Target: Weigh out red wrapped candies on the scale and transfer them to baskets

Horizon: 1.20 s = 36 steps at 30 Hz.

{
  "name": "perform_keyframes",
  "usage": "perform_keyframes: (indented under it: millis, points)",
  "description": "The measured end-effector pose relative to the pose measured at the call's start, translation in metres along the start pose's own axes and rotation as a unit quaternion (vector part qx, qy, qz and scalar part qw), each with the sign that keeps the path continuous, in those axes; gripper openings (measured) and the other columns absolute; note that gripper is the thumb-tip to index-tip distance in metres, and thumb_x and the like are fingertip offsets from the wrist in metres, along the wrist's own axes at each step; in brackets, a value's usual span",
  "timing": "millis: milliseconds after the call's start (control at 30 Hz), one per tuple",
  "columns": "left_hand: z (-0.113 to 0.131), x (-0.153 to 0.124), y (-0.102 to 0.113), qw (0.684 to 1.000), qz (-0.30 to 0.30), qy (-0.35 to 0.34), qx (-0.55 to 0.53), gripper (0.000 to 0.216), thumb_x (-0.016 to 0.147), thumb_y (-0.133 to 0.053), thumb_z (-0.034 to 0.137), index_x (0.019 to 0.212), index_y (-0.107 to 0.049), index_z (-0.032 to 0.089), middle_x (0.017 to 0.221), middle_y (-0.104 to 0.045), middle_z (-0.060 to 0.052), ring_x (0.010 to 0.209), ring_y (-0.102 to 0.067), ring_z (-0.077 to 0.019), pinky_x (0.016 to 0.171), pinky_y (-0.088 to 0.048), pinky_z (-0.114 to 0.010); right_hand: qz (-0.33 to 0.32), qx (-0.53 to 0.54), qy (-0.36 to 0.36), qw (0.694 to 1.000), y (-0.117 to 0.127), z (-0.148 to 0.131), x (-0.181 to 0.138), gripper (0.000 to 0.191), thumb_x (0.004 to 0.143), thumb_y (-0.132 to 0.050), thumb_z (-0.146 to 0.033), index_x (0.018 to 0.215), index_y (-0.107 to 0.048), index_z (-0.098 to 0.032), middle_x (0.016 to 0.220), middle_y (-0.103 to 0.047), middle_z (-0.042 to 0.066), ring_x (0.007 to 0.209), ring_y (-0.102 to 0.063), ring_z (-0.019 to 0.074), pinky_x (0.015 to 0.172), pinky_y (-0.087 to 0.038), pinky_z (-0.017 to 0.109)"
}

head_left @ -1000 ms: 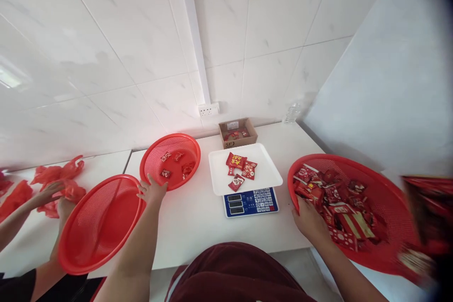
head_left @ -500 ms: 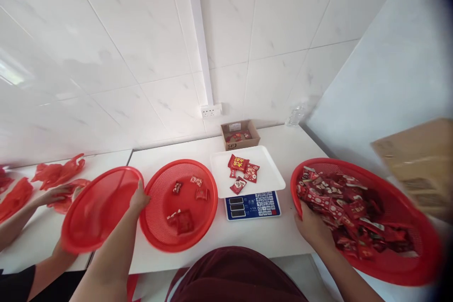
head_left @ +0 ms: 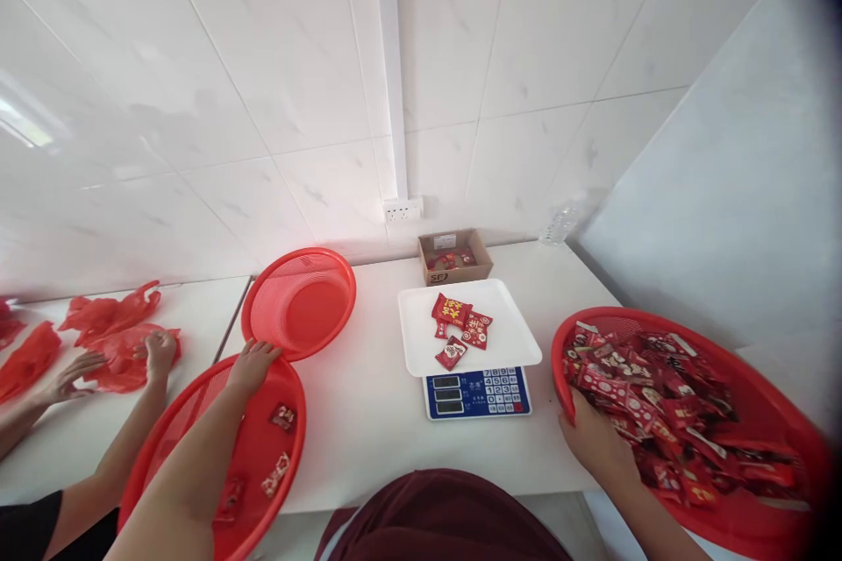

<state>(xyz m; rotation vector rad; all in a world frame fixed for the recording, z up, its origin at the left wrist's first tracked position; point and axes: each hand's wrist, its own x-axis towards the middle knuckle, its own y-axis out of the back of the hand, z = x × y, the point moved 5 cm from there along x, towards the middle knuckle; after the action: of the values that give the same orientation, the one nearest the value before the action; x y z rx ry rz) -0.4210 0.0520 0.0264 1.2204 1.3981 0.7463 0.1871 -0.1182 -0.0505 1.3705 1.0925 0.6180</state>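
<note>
My left hand [head_left: 252, 368] is closed over the far rim of a red plastic basket [head_left: 299, 447] at the lower left, its fingers close to a second basket. A few red candy packets [head_left: 282, 416] lie in that near basket, partly covered by my forearm. The second red basket [head_left: 309, 316], with nothing visible inside, stands tilted behind it. On the right, my right hand [head_left: 595, 434] grips the near left rim of a large red basket [head_left: 559, 342] full of red-wrapped snacks [head_left: 664, 403]; its thumb shows outside the rim.
A digital scale [head_left: 477, 393] with a white tray [head_left: 503, 342] holds several red packets [head_left: 453, 311]. Behind it is a small cardboard box [head_left: 457, 276]. A clear plastic container [head_left: 559, 226] stands by the wall. At left, another person's hands [head_left: 161, 355] handle red plastic bags [head_left: 122, 359].
The basket without packets has gone from the left to the back near the wall. The basket with a few packets has shifted left, under my left arm. My right hand keeps its rim.
</note>
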Motion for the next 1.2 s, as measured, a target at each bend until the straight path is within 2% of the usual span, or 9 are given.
perform_keyframes:
  millis: [100,200,367,567,700,833,967,1100,1200]
  points:
    - [-0.008,0.004,0.006,0.997,0.043,0.055,0.01,0.058,0.075,-0.036,-0.001,0.125,-0.058,0.018,0.13,-0.056,-0.014,0.134,-0.037,-0.0272,0.114,-0.015,-0.046,0.002,0.0,-0.007,1.0,-0.001,0.001,0.001,0.05,0.088,-0.032,-0.028,0.132,-0.044,-0.009,0.117,-0.063,0.02,0.104,-0.063,0.0306,0.083,-0.048,0.041]
    - [0.01,0.009,0.015,0.992,0.08,0.079,-0.056,0.055,0.081,-0.036,0.005,0.132,-0.051,0.014,0.135,-0.052,-0.015,0.135,-0.035,-0.0282,0.113,-0.019,-0.046,-0.004,-0.001,-0.01,1.0,-0.001,0.0,0.002,0.05,0.087,-0.033,-0.028,0.132,-0.044,-0.009,0.118,-0.062,0.02,0.105,-0.062,0.0297,0.083,-0.048,0.039]
    - [0.108,0.013,0.012,0.974,0.014,-0.056,-0.219,0.048,0.091,-0.038,0.033,0.136,-0.045,0.018,0.134,-0.055,-0.01,0.129,-0.044,-0.0252,0.112,-0.024,-0.043,-0.008,0.008,-0.018,1.0,0.004,-0.003,-0.001,0.049,0.088,-0.032,-0.027,0.131,-0.045,-0.009,0.116,-0.063,0.021,0.102,-0.063,0.031,0.081,-0.048,0.041]
    - [0.176,0.028,0.019,0.966,0.026,-0.041,-0.256,0.044,0.094,-0.033,0.033,0.133,-0.046,0.018,0.12,-0.064,-0.011,0.108,-0.059,-0.0243,0.095,-0.043,-0.04,-0.025,0.025,-0.018,0.999,0.012,-0.008,-0.005,0.05,0.089,-0.029,-0.026,0.133,-0.042,-0.007,0.118,-0.061,0.023,0.106,-0.061,0.0323,0.084,-0.046,0.043]
    - [0.22,0.041,0.043,0.959,0.073,-0.049,-0.268,0.044,0.095,-0.033,0.034,0.135,-0.043,0.018,0.134,-0.052,-0.013,0.124,-0.047,-0.025,0.1,-0.039,-0.04,-0.036,0.024,-0.022,0.999,0.011,-0.008,-0.005,0.051,0.088,-0.029,-0.027,0.134,-0.041,-0.008,0.122,-0.059,0.022,0.108,-0.059,0.0317,0.086,-0.046,0.043]
    - [0.297,0.035,0.066,0.945,0.107,-0.162,-0.263,0.036,0.092,-0.043,0.034,0.126,-0.051,0.025,0.133,-0.052,-0.008,0.126,-0.042,-0.0223,0.104,-0.035,-0.038,-0.034,0.031,-0.031,0.998,0.01,-0.007,-0.005,0.052,0.089,-0.029,-0.028,0.135,-0.04,-0.009,0.123,-0.059,0.022,0.109,-0.059,0.0313,0.087,-0.045,0.043]
    - [0.358,0.028,0.065,0.946,0.033,-0.222,-0.234,0.035,0.086,-0.052,0.038,0.119,-0.053,0.025,0.12,-0.057,-0.008,0.115,-0.049,-0.0259,0.096,-0.041,-0.041,-0.039,0.036,-0.03,0.998,0.013,-0.01,-0.007,0.053,0.089,-0.028,-0.028,0.137,-0.039,-0.011,0.124,-0.059,0.021,0.11,-0.059,0.0316,0.087,-0.046,0.045]
    - [0.371,0.029,0.061,0.948,0.012,-0.204,-0.246,0.034,0.082,-0.055,0.021,0.116,-0.054,0.023,0.119,-0.053,-0.009,0.103,-0.055,-0.0224,0.084,-0.047,-0.034,-0.035,0.031,-0.035,0.998,0.017,-0.011,-0.009,0.053,0.088,-0.029,-0.028,0.137,-0.04,-0.012,0.123,-0.059,0.02,0.109,-0.059,0.0312,0.086,-0.047,0.044]
    - [0.357,0.032,0.065,0.94,0.028,-0.206,-0.269,0.039,0.083,-0.048,0.014,0.12,-0.052,0.026,0.12,-0.052,-0.005,0.096,-0.057,-0.0159,0.08,-0.048,-0.026,-0.03,0.026,-0.032,0.999,0.016,-0.01,-0.009,0.053,0.088,-0.028,-0.029,0.138,-0.039,-0.013,0.124,-0.059,0.019,0.11,-0.059,0.0302,0.086,-0.047,0.043]
